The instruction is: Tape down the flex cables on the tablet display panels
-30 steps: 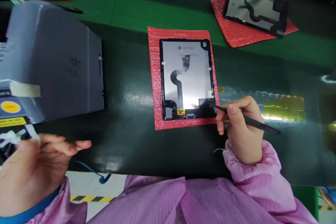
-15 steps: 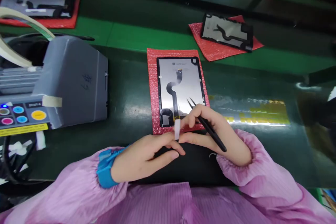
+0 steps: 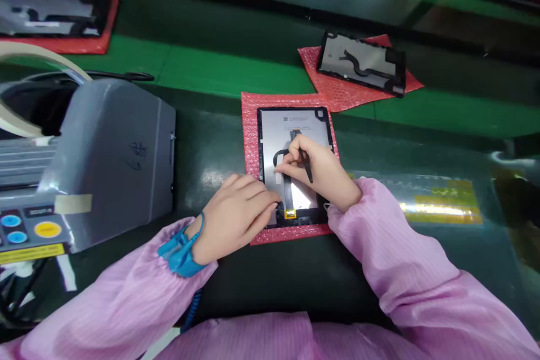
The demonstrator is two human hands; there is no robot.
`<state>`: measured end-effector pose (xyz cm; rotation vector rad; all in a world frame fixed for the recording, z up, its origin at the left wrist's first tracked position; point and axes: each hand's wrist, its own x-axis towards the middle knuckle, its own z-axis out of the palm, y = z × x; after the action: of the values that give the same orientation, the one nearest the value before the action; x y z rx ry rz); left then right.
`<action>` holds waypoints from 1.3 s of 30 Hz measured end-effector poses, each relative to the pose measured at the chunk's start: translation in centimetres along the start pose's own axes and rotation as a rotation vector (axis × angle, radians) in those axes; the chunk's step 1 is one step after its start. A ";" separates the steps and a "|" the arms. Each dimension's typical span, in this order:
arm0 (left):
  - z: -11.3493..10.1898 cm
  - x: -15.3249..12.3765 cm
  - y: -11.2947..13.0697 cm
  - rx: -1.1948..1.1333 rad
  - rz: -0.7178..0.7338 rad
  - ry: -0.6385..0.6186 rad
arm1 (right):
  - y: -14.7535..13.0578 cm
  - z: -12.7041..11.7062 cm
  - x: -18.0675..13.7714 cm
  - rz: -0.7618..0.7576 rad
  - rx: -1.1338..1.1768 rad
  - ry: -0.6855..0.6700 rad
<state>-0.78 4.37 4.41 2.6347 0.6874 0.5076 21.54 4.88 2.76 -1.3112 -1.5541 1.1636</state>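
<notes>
A tablet display panel (image 3: 295,121) lies back-up on a red bubble-wrap sheet (image 3: 250,124) near the middle of the bench (image 3: 219,146), just in from its near edge. The left hand (image 3: 236,211) rests flat at the panel's lower left corner, fingers together and loosely extended, their tips on the frame and gripping nothing. The right hand (image 3: 320,171) lies over the middle of the panel with black tweezers (image 3: 307,167) tucked against the palm, while thumb and forefinger close narrowly on a small pale strip of tape (image 3: 279,176) beside the bend of the black flex cable (image 3: 288,194). The work in hand looks like seating that strip on the cable, one hand steadying the panel. It calls for light, even pressure and tweezer tips kept off the cable. A grey tape dispenser (image 3: 113,146) stands towards the left edge, and a second panel (image 3: 358,64) lies on its own red sheet towards the far edge.
</notes>
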 end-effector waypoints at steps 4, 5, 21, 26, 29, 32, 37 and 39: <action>1.4 -0.2 -1.1 0.172 0.027 0.057 | 0.5 0.2 0.5 0.009 -0.004 0.019; 1.6 -0.2 -1.3 0.192 0.026 0.072 | 0.5 0.2 0.5 0.018 -0.006 0.026; 3.5 -0.5 0.5 0.297 0.231 0.087 | 1.4 -2.8 4.1 -0.060 -0.462 0.424; 5.5 -0.3 1.8 0.193 0.206 -0.132 | 2.8 -12.1 5.1 -0.013 -1.008 0.433; 6.0 0.2 1.5 0.225 0.087 -0.157 | 4.0 -16.6 6.6 0.100 -1.274 0.370; 6.0 1.0 0.9 0.248 -0.005 -0.129 | 4.8 -18.7 8.5 0.149 -1.338 0.320; 5.4 3.9 -1.5 0.286 -0.327 0.021 | 3.5 -19.2 10.5 0.138 -1.447 0.274; 5.0 6.3 -3.5 0.270 -0.501 0.107 | 2.1 -19.1 10.5 0.105 -1.438 0.335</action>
<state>5.19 9.20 0.09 2.5385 1.4869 0.4295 38.48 18.41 6.16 -2.2778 -2.0678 -0.3798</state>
